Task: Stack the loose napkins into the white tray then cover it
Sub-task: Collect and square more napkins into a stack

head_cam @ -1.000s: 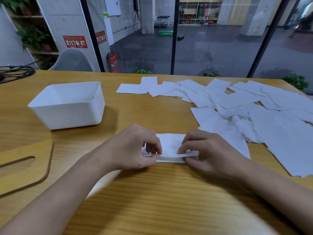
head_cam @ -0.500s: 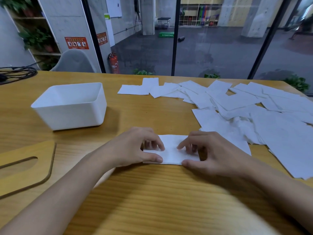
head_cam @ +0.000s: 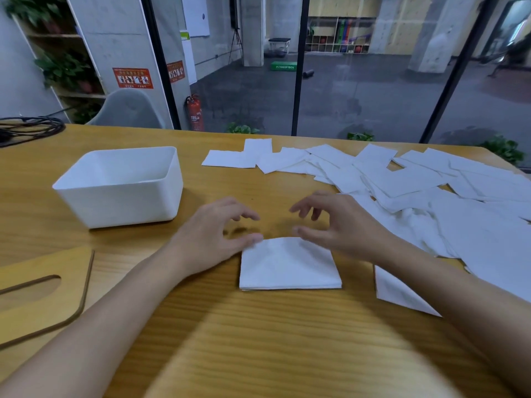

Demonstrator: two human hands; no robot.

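— The room?
— Wooden worktop point(head_cam: 258, 340), glass wall point(head_cam: 373, 96) behind the white tray point(head_cam: 120, 202). Folded napkins point(head_cam: 287, 265) lie right of the tray, loose napkins point(head_cam: 402, 182) farther right.
— Hands?
— Left hand point(head_cam: 212, 234), right hand point(head_cam: 339, 225): fingers point(head_cam: 244, 214) spread, blurred, gripping nothing. The lid point(head_cam: 37, 297) is cut off.

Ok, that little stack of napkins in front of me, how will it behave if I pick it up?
The napkin stack looks thin and soft, so it will probably droop wherever unsupported. Separate layers show along its near edge, so sheets may slide or fan apart unless pinched together. It is likely very light, being a few paper sheets.
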